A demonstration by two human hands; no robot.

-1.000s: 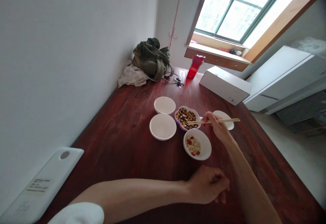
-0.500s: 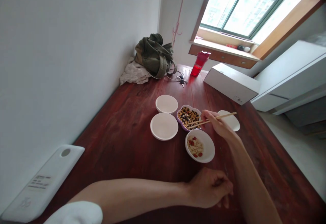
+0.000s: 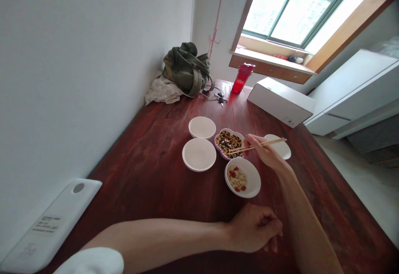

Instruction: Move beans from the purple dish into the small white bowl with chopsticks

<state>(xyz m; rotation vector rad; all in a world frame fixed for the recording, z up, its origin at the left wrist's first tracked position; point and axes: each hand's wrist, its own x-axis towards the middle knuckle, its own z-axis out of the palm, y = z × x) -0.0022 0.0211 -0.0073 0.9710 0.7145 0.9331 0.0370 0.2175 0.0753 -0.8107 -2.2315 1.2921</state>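
Note:
My right hand (image 3: 260, 147) grips a pair of wooden chopsticks (image 3: 274, 141), their tips down among the mixed beans and grains (image 3: 229, 142) in a purple-edged, flower-shaped bowl (image 3: 218, 151). Just in front of it, a white bowl (image 3: 253, 178) contains pale slices and several red pieces (image 3: 237, 178). To the left stand two white bowls, one nearer (image 3: 199, 154) and one farther (image 3: 202, 127), with nothing visible inside. My left hand (image 3: 254, 228) rests loosely curled on the table below the bowl of slices, its fingers bent in and nothing seen in them.
Behind my right hand lies a white dish (image 3: 282, 147), partly hidden. Farther back on the dark red wooden table (image 3: 149, 170) are a green bag (image 3: 187, 68), keys (image 3: 220, 99), a red bottle (image 3: 242, 79) and a white box (image 3: 280, 101). A wall borders the left side.
The chopstick tips have drawn closer together in the bowl of beans. My left hand stays where it was, and the whole view has shifted slightly.

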